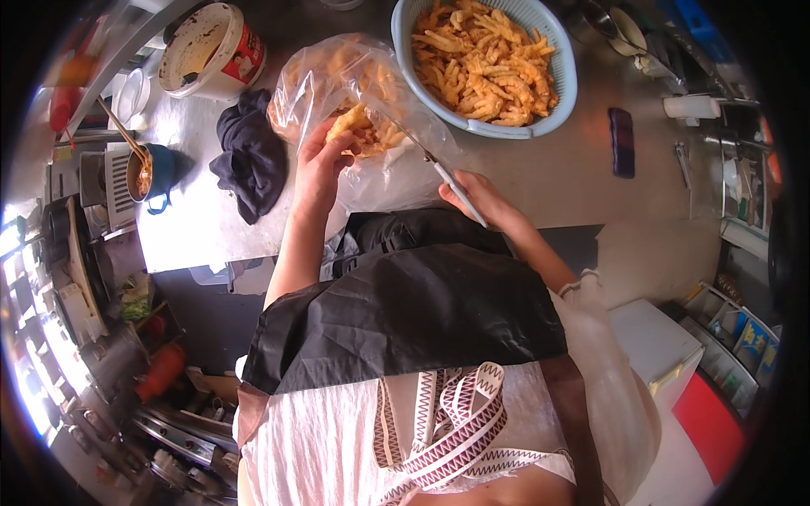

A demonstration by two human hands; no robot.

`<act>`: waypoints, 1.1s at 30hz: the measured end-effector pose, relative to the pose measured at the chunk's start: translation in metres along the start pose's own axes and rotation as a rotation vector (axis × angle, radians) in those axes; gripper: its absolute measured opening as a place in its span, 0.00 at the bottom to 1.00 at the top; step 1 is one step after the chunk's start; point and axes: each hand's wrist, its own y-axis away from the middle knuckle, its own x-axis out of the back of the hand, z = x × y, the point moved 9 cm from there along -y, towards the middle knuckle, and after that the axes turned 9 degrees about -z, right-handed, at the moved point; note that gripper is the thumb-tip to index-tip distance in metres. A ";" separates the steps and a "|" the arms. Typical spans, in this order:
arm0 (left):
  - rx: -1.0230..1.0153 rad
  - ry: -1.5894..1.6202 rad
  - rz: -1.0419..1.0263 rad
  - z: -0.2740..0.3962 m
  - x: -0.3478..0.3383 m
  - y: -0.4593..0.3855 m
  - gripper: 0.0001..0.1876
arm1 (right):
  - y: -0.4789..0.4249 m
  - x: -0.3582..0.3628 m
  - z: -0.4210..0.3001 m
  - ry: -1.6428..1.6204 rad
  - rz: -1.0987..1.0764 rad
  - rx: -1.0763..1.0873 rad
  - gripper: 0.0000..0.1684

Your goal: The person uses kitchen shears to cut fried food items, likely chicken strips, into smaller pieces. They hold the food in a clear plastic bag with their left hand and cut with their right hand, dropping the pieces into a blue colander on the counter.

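My left hand (324,158) pinches a golden-brown chicken foot (347,121) over the mouth of a clear plastic bag (392,183). More chicken feet are inside the bag, seen through its crinkled film. In my right hand (482,197) is a pair of scissors (443,172) with light grey handles, its blades pointing up and left towards the bag's mouth; the blade tips are hard to make out. Beyond my right hand stands a light-blue plastic basket (566,95) heaped with chicken feet (490,63).
A dark cloth (250,155) lies left of the bag on the metal worktop (531,183). Behind it stands a stained white tub (209,54). Further left is a blue mug (161,169) with chopsticks (123,129). A dark phone (622,142) lies at the right.
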 end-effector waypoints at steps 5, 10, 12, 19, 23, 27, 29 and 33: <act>-0.040 -0.128 -0.011 -0.009 0.002 0.000 0.13 | 0.014 0.007 -0.028 0.011 -0.010 0.099 0.11; 0.057 0.077 0.016 -0.029 0.001 0.000 0.09 | 0.018 0.008 -0.035 0.134 0.035 0.099 0.13; 0.069 0.097 -0.007 -0.034 0.003 0.000 0.08 | 0.018 0.010 -0.036 0.198 0.077 0.129 0.21; 0.069 0.138 0.036 -0.034 0.007 -0.001 0.17 | 0.024 0.023 -0.027 0.360 0.189 0.120 0.26; 0.086 0.101 0.055 -0.032 0.005 -0.001 0.22 | 0.025 0.028 -0.027 0.399 0.208 0.112 0.27; 0.086 0.062 0.058 -0.033 0.006 -0.003 0.22 | 0.023 0.027 -0.024 0.418 0.215 0.112 0.28; 0.077 0.034 0.060 -0.035 0.010 -0.005 0.22 | 0.022 0.027 -0.022 0.447 0.234 0.122 0.28; 0.053 -0.032 0.066 -0.038 0.013 -0.007 0.21 | 0.022 0.031 -0.022 0.474 0.252 0.123 0.27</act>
